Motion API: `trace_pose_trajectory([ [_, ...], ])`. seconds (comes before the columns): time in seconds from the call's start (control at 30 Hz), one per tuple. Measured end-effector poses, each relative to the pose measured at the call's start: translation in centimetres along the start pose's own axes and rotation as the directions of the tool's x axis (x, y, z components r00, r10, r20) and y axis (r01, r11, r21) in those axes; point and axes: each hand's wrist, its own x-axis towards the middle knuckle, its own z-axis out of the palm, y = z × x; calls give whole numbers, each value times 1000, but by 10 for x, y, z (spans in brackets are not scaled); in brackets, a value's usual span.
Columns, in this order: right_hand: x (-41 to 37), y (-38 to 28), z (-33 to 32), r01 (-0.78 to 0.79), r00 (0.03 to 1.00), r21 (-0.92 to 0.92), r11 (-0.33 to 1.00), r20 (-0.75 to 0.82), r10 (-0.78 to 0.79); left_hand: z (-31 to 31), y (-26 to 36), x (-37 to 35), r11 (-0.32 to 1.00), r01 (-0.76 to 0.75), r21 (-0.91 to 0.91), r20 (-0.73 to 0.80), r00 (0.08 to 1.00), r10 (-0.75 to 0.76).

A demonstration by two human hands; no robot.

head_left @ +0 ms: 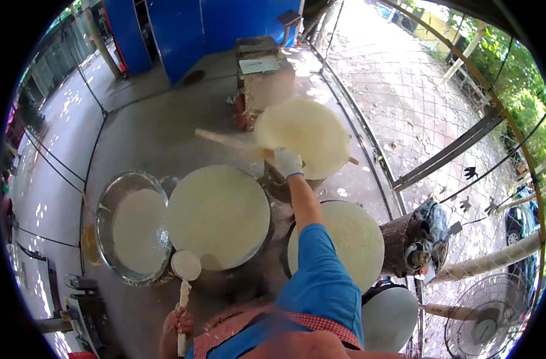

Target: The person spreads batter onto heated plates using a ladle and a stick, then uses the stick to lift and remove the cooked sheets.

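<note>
Above the floor [147, 128], left hand [180, 321] closed around a ladle [186, 265], gloved right hand [288, 162] at a wooden stick [216, 138] by a pale disc [306, 134], grip unclear

The single view looks from the wearer's head, steeply down and forward, wide enough that its round edge darkens the corners. Nearest is the checked apron [324, 323] at six o'clock; the tub [219, 216] lies about arm's length off. Farther out stand the blue wall [172, 33] at eleven and wire fence [413, 90] at two.
</note>
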Motion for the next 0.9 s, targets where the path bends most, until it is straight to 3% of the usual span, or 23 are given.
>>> trace_pose_trajectory([
  [0.13,20,-13,-59,-198,978,213,957,113,177,14,-17,-3,992,-122,-11,16,992,122],
  [0.2,21,-23,-59,-296,955,299,907,105,277,-3,-10,-6,930,-332,157,40,943,329],
  [0.27,9,-54,-92,-337,941,365,868,167,295,0,-8,-13,890,-411,198,95,912,400],
  [0.3,5,-64,-78,-297,955,425,855,138,263,-2,3,-18,903,-369,221,36,928,370],
  [0.33,3,-73,-62,-314,947,478,820,216,237,-8,18,-19,933,-336,132,28,942,336],
  [0.37,-12,-98,-83,-302,946,480,824,261,195,-20,36,-20,945,-307,111,51,952,303],
  [0.4,-29,-134,-114,-209,977,566,798,153,147,-31,56,-24,956,-274,104,76,961,267],
  [0.43,-35,-143,-92,-189,977,681,708,200,69,-36,70,-30,952,-291,98,161,948,273],
  [0.47,-46,-181,-124,-367,893,766,528,449,-31,-39,87,-40,948,-301,99,243,932,271],
  [0.53,-50,-229,-123,-384,753,638,667,634,-173,-51,128,-57,846,-477,240,368,851,375],
  [0.63,-61,-322,-147,30,711,544,838,578,-401,-57,209,-80,705,-585,402,263,811,523],
  [0.7,-73,-381,-138,304,718,471,828,459,-524,-68,290,-81,686,-556,469,167,819,549],
  [0.77,-97,-449,-132,357,673,327,875,559,-484,-116,376,-54,746,-489,452,82,855,512],
  [0.87,-118,-525,-129,467,546,258,846,669,-505,-148,458,-25,738,-343,580,-60,886,459],
  [0.9,-112,-532,-128,359,587,271,893,679,-441,-156,475,-18,715,-297,633,-89,889,449],
])
